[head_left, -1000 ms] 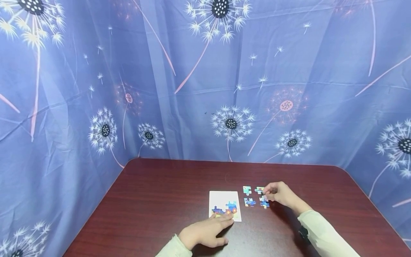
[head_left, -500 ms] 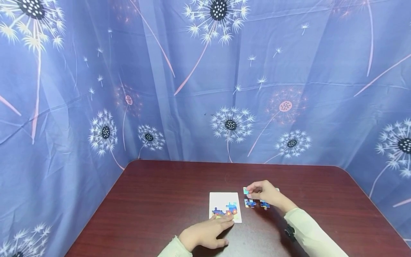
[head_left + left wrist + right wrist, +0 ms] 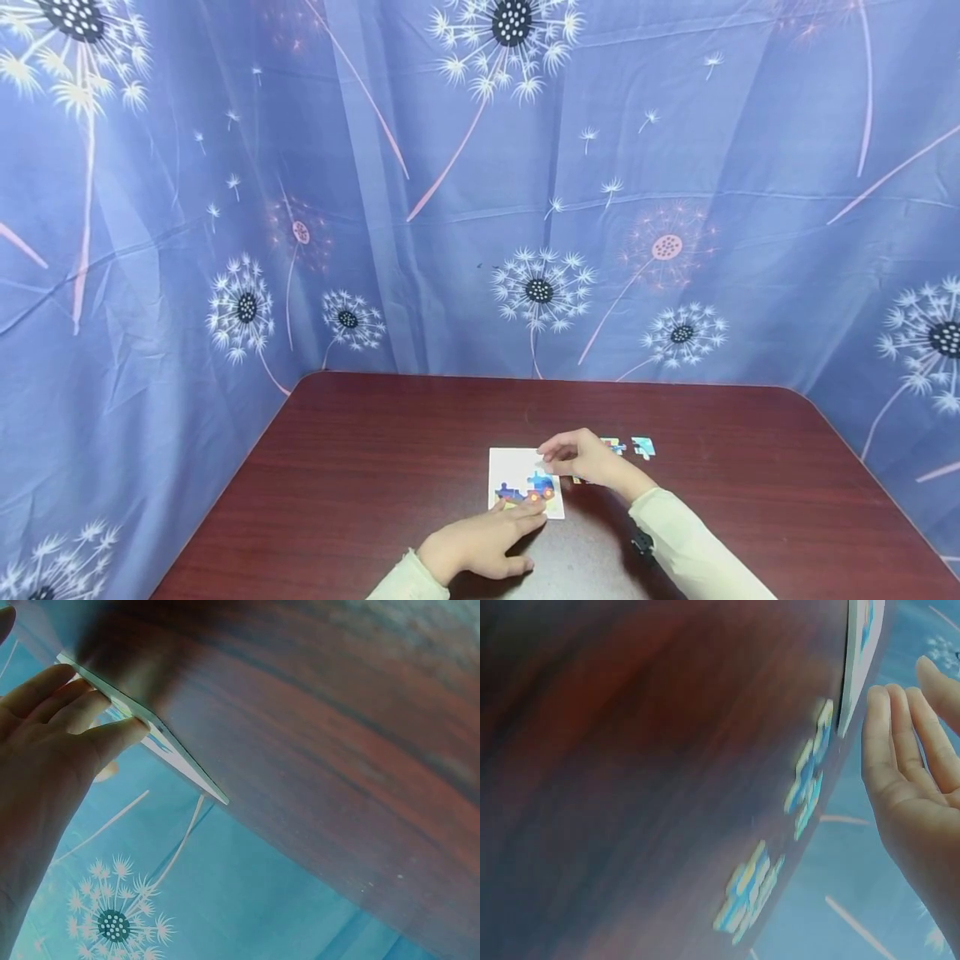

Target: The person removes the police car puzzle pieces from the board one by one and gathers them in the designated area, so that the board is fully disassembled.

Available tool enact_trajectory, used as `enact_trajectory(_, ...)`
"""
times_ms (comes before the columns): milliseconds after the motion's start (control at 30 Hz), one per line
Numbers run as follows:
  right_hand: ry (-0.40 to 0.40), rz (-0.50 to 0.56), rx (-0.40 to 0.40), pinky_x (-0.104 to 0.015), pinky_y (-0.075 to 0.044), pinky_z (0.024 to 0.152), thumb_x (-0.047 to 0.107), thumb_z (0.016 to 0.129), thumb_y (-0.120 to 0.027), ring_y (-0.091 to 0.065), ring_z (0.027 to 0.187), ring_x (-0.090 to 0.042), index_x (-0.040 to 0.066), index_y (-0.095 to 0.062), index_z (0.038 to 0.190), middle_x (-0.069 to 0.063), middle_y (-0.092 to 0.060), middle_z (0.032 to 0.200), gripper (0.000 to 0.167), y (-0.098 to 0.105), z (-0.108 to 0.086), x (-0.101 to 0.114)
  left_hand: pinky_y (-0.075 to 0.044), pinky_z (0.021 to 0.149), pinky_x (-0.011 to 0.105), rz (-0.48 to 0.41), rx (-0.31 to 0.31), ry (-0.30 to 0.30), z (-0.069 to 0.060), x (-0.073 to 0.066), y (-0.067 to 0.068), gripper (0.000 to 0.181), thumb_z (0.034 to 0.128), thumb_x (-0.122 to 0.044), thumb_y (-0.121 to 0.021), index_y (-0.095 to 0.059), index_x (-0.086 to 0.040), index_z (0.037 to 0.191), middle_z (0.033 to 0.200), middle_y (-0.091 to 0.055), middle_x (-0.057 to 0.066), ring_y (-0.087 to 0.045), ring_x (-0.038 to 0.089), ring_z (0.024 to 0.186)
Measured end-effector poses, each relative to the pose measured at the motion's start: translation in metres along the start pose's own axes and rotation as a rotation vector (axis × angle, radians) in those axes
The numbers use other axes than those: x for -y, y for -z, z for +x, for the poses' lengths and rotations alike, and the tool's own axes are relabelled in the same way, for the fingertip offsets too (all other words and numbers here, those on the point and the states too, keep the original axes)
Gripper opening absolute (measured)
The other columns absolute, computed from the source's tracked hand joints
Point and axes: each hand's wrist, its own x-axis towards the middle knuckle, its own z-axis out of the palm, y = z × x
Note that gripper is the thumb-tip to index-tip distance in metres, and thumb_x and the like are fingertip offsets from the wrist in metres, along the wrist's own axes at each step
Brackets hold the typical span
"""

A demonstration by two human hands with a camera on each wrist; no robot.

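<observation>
A white puzzle board [image 3: 513, 459] lies on the table, with joined pieces [image 3: 542, 483] showing a blue vehicle with red wheels. My left hand [image 3: 486, 540] rests its extended fingers on the board's near edge; the left wrist view shows fingertips along the board's rim [image 3: 184, 761]. Over the board's upper right, my right hand [image 3: 588, 460] pinches a pale blue puzzle piece [image 3: 542, 467], mostly covered by the fingers. From the right wrist, that hand [image 3: 911, 761] appears raised beside the board, and the held piece is hidden.
Right of the board lie several loose puzzle pieces, including a teal one [image 3: 642, 447] and a multicoloured one [image 3: 611, 444]. The right forearm covers others, visible as a blue-yellow piece [image 3: 742, 889] from the right wrist. A blue dandelion-print curtain [image 3: 450, 275] borders the dark red table [image 3: 360, 467].
My right hand has moved left from the loose pieces to the board, picking up the upper-left piece. Another teal piece is uncovered at the far right. The left hand has stayed put.
</observation>
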Motion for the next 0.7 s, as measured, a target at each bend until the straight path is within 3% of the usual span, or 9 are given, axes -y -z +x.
enact_trajectory(133,0.011,0.010,0.029,-0.024,-0.052,0.060,0.000,0.086,-0.069,-0.066,0.083,-0.022,-0.008,-0.066,0.109,-0.019,-0.068,0.095,0.025,-0.0060,0.0010,0.0024,-0.033,0.110,0.047,-0.007,0.003,-0.006,0.0007,0.0009,-0.0006,0.058,0.0931,-0.030,-0.059,-0.044,-0.003,0.143,0.152,-0.037,0.007,-0.032,0.015,0.140)
enact_trajectory(300,0.033,-0.025,0.041,-0.021,-0.054,0.070,-0.001,0.082,-0.071,-0.066,0.083,-0.023,-0.007,-0.067,0.106,-0.017,-0.068,0.093,0.025,-0.0090,0.0028,0.0003,-0.033,0.111,0.045,-0.001,-0.005,-0.012,0.0010,0.0013,-0.0012,0.058,0.0929,-0.030,-0.059,-0.045,-0.003,0.142,0.151,-0.037,0.008,-0.033,0.016,0.140)
enact_trajectory(700,0.022,-0.092,0.067,-0.023,-0.052,0.070,-0.005,0.078,-0.073,-0.058,0.079,-0.017,-0.004,-0.070,0.104,-0.011,-0.063,0.091,0.025,-0.0116,0.0005,-0.0003,-0.032,0.111,0.044,0.001,-0.009,-0.011,0.0005,0.0021,-0.0020,0.058,0.0929,-0.030,-0.059,-0.045,-0.003,0.142,0.152,-0.036,0.008,-0.032,0.016,0.140)
